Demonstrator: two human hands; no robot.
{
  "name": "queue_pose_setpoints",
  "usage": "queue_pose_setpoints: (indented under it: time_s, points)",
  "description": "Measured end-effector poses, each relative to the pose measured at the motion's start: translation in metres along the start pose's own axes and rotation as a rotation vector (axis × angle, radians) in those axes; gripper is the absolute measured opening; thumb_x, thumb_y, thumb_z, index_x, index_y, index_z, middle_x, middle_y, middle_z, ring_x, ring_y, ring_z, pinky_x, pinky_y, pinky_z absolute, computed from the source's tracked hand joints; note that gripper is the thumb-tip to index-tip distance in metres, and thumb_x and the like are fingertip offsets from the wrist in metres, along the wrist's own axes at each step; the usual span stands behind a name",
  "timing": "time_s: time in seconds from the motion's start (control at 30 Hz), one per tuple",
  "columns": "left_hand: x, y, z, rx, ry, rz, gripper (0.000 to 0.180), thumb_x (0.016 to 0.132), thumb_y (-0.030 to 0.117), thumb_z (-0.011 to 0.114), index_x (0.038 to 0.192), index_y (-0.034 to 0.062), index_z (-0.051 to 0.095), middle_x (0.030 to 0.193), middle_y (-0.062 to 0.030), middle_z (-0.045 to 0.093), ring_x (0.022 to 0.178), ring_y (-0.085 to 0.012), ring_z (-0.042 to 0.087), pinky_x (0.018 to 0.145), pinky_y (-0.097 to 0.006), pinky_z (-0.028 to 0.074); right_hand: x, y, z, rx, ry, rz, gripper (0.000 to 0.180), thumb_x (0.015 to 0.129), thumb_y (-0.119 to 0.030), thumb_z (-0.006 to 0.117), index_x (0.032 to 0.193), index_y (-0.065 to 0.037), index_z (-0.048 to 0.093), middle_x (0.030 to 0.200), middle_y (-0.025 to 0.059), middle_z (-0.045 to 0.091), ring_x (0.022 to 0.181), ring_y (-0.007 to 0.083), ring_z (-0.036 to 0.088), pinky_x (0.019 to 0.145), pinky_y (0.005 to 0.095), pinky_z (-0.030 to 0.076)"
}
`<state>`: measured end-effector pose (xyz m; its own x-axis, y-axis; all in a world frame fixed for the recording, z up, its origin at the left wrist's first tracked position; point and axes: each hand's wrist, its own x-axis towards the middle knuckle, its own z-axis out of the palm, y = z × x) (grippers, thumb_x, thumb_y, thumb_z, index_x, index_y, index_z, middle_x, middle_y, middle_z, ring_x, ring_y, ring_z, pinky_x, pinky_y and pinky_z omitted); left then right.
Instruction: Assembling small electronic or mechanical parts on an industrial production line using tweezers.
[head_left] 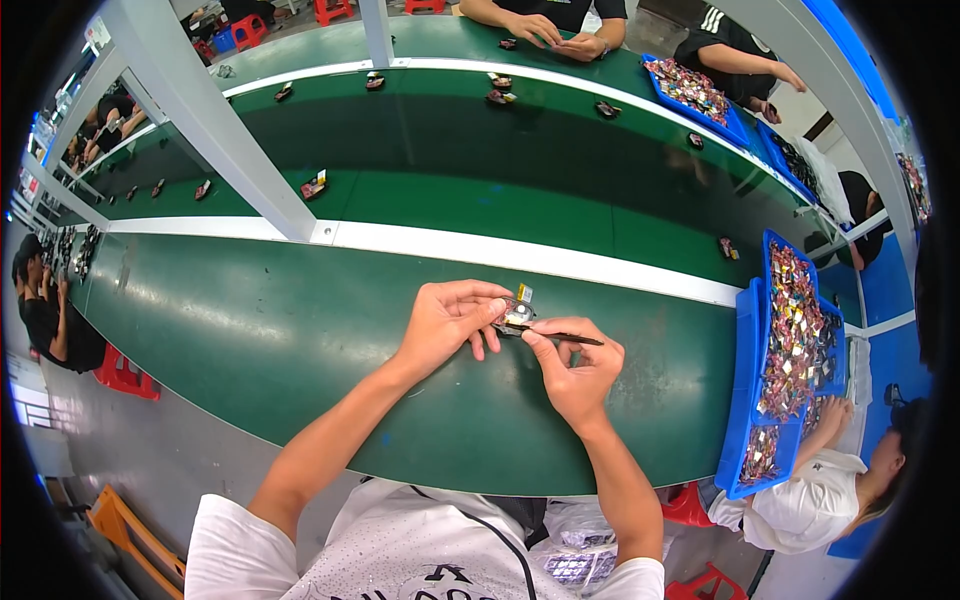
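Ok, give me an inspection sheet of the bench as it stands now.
Surface: green bench, white strip along its far edge.
Job's things: small part with a yellow tab, pinched in the left hand; thin dark tool in the right hand, tip at the part.
Clutter: blue trays of small parts at right; parts scattered on the far belt.
Grippers: both hands shut, above the bench.
Cables: nothing seen.
Surroundings: other people seated around; red stools.

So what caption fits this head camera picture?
Two hands, left and right, hold a small part and thin tool over a green bench.
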<state>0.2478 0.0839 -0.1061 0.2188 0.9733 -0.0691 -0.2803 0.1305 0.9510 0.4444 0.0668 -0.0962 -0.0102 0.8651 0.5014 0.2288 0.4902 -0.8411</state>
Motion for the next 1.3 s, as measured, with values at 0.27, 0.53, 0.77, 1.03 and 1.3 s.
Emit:
queue_pose_setpoints:
  time_s: [0.27,0.53,0.77,1.03,1.3]
  points:
    - [0.000,-0.002,0.002,-0.020,0.014,0.027,0.026,0.100,0.009,0.065,0.118,-0.0090,0.067,0.095,-0.0159,0.073,0.065,-0.0179,0.071,0.049,-0.025,0.056,-0.002,-0.003,0.000,-0.011,0.003,0.000,0.009,0.080,0.006,0.081,0.086,0.001,0.075,0.086,0.0066,0.076,0.048,0.0008,0.043,0.044,0.0196,0.029]
    - [-0.001,-0.001,0.003,-0.047,0.034,0.011,0.027,0.099,0.010,0.066,0.119,-0.0088,0.067,0.095,-0.0154,0.073,0.067,-0.0177,0.071,0.051,-0.026,0.057,-0.001,-0.003,0.003,-0.054,0.011,-0.085,0.010,0.080,0.005,0.082,0.084,0.000,0.074,0.083,0.0069,0.076,0.045,0.0013,0.042,0.043,0.0198,0.029]
    - [-0.003,0.002,0.006,-0.002,0.057,0.028,0.026,0.096,0.006,0.070,0.117,-0.0089,0.067,0.095,-0.0155,0.073,0.066,-0.0170,0.071,0.052,-0.026,0.057,-0.003,0.001,0.002,-0.034,0.046,0.007,0.011,0.078,0.001,0.083,0.087,-0.003,0.077,0.066,-0.0005,0.068,0.043,0.0020,0.037,0.043,0.0224,0.026]
    - [-0.003,0.008,0.007,0.019,0.063,0.002,0.024,0.095,0.004,0.069,0.113,-0.0114,0.067,0.086,-0.0150,0.072,0.062,-0.0162,0.069,0.051,-0.026,0.055,0.003,-0.002,-0.002,0.003,0.022,0.054,0.011,0.079,0.001,0.084,0.088,-0.002,0.077,0.072,-0.0001,0.069,0.045,0.0013,0.036,0.044,0.0223,0.026]
    - [-0.002,0.008,0.004,0.029,0.075,0.028,0.023,0.095,0.004,0.069,0.112,-0.0112,0.067,0.085,-0.0142,0.071,0.062,-0.0152,0.068,0.050,-0.026,0.054,0.004,-0.004,-0.002,-0.043,-0.046,-0.012,0.014,0.078,0.001,0.083,0.089,-0.003,0.076,0.082,0.0038,0.075,0.043,0.0027,0.039,0.043,0.0222,0.029]
